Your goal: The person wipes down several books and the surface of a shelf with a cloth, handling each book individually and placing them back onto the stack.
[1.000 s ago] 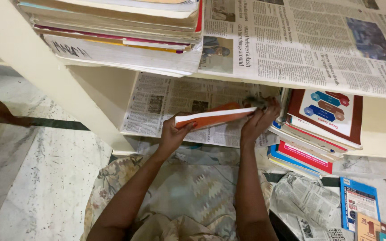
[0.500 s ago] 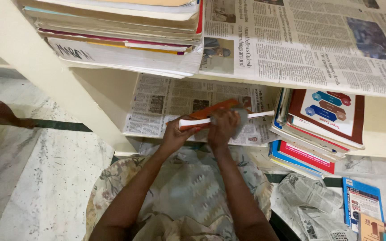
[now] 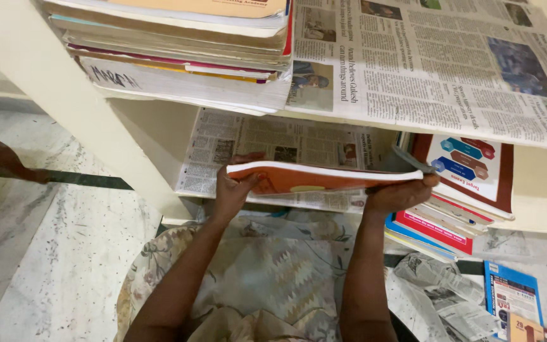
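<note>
A cream shelf unit (image 3: 45, 95) filled most of the view, its slanted side panel running from the upper left down to the pale speckled floor (image 3: 52, 266). A big newspaper (image 3: 438, 63) lay spread over the upper shelf and hung past its front edge, and beside it on the left sat a tall pile of books (image 3: 178, 57), stacked flat with their page edges facing out. A second newspaper sheet (image 3: 273, 149) lined the lower shelf. At the right end of that lower shelf stood a slanting stack of books (image 3: 463, 190), topped by one with a dark red border and a white cover bearing blue and red shapes. Below the shelf, a patterned cloth (image 3: 261, 272) with flowers and zigzags covered the person's lap, and crumpled newspaper (image 3: 444, 297) lay on the floor to the right, next to a blue booklet (image 3: 508, 297). Both forearms reached up from the bottom of the frame. Between them an orange book (image 3: 318, 179) was held flat and level in front of the lower shelf, just above the lining sheet and close beside the slanting stack. The left hand (image 3: 235, 190) was grasping the book's left end, fingers curled over its top edge. The right hand (image 3: 400, 195) was gripping the right end from beneath, fingertips wrapped up around the corner.
</note>
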